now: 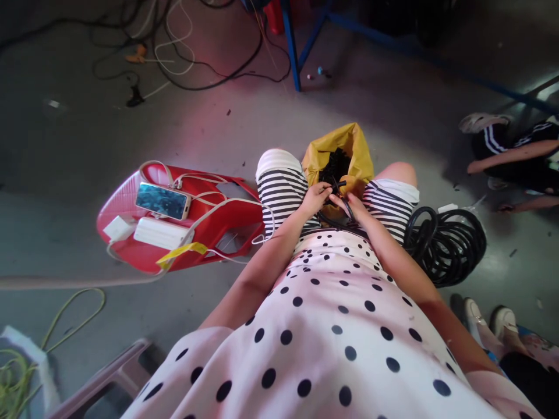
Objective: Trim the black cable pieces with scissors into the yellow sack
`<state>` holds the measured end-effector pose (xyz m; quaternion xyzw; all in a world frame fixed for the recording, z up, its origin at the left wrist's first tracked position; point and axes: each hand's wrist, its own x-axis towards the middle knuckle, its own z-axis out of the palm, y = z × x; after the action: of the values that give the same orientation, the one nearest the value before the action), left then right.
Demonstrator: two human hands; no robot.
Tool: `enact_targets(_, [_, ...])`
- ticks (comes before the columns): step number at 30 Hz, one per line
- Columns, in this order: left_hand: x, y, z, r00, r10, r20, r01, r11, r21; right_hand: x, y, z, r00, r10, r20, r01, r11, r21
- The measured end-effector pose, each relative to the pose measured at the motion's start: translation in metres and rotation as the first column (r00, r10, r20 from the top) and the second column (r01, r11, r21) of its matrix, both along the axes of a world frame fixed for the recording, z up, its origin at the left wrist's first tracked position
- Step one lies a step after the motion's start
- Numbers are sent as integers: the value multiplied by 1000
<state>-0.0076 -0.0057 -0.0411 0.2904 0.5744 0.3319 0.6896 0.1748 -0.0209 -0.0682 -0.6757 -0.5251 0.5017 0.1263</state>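
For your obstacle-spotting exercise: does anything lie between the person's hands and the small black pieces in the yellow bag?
Nothing visible does. The left hand and right hand are already at the open mouth of the yellow bag, touching the black pieces between the knees. The black cable coil lies off to the side.

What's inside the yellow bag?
The yellow bag holds a heap of small black pieces. Both hands work at its mouth, left hand and right hand. Anything deeper is hidden.
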Motion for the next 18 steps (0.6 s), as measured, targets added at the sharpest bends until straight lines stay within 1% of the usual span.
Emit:
enact_targets(2, [-2, 2, -2, 999, -35, 2, 35, 999, 9, -1, 0, 2, 999, 20, 48, -19, 1000, -23])
enact_targets(7, [-5, 5, -2, 999, -42, -30, 42, 999, -8, -3, 0, 8, 984, 64, 169, -70, 997, 35])
enact_targets(9, [-5, 6, -1, 998, -43, -38, 42, 999, -24, -3, 0, 9, 984, 56, 167, -62, 998, 34])
enact_targets(13, [-3, 5, 0, 996, -90, -11, 89, 995, -52, -4, 6, 7, 993, 62, 102, -61, 998, -14])
enact_targets(15, [-2, 4, 0, 998, -71, 2, 70, 995, -67, -5, 9, 5, 991, 56, 122, -55, 998, -11])
enact_targets(18, [0, 4, -1, 1000, -13, -4, 13, 996, -89, -8, 11, 2, 988, 27, 154, -31, 999, 25])
